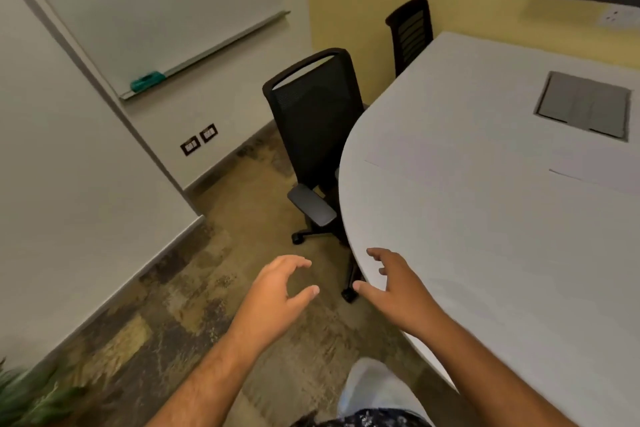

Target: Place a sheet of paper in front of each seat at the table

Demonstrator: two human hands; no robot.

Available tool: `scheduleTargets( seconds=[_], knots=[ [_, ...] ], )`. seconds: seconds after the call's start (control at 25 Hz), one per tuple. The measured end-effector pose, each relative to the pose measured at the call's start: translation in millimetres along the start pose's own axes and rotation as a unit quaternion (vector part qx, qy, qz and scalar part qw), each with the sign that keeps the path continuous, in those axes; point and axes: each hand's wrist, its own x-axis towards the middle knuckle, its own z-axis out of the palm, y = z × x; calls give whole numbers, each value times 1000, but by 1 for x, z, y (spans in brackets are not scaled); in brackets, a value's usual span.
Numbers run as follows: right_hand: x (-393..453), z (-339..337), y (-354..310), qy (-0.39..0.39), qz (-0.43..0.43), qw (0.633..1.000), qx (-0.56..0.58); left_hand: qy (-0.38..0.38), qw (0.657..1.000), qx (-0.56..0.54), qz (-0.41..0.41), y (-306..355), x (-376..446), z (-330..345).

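A white sheet of paper (426, 146) lies on the white oval table (502, 253) in front of the near black mesh chair (311, 121). The edge of another white sheet (602, 177) shows further right on the table. A second black chair (410, 31) stands at the table's far side. My left hand (277, 288) hovers over the carpet, fingers apart and curled, holding nothing. My right hand (391, 284) reaches over the table's curved near edge, fingers spread and empty.
A grey cable hatch (585, 104) is set into the table top. A whiteboard (149, 3) with a teal eraser (147, 80) hangs on the left wall. Wall sockets (199, 139) sit below it. A plant (31, 399) is at the bottom left. Patterned carpet (194, 305) covers the floor.
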Motion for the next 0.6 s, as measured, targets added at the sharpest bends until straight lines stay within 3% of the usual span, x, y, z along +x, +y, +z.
scheduleTargets(
  seconds=[0.2, 0.6],
  knots=[
    [59, 15, -29, 61, 33, 997, 19, -46, 996, -1, 78, -31, 106, -29],
    [291, -22, -121, 185, 45, 979, 66, -85, 975, 66, 194, -39, 370, -122]
  ],
)
